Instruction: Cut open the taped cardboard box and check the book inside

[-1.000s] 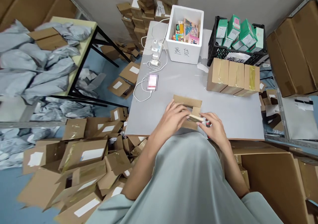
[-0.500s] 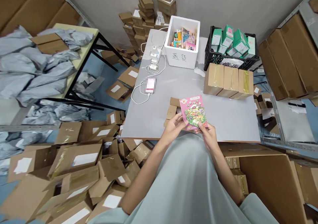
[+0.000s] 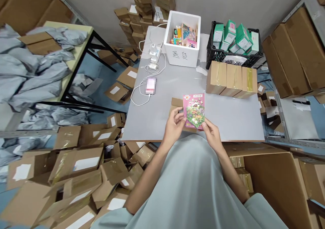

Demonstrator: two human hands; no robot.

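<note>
Head view. At centre frame, just above the near edge of the pale grey counter (image 3: 152, 124): a pink rectangular booklet with a printed card front (image 3: 194, 111). Long axis nearly straight up-frame, title end away from the body, printed face turned to the camera.

Pinched at its lower left edge by the left hand (image 3: 175, 124), thumb on the front, fingers curled behind, wrist bent inward. Pinched at its lower right corner by the right hand (image 3: 210, 132), forearm angling in from lower right. Both grips closed on the booklet, holding it above the counter.

Pink border, round yellow-red badge at top left, dark title line, green leafy picture filling the middle.

Directly behind it, an open brown cardboard box (image 3: 175, 103) on the counter. Further up-frame, a white foam bin (image 3: 181, 54) and a row of taped brown cartons (image 3: 235, 78).
</note>
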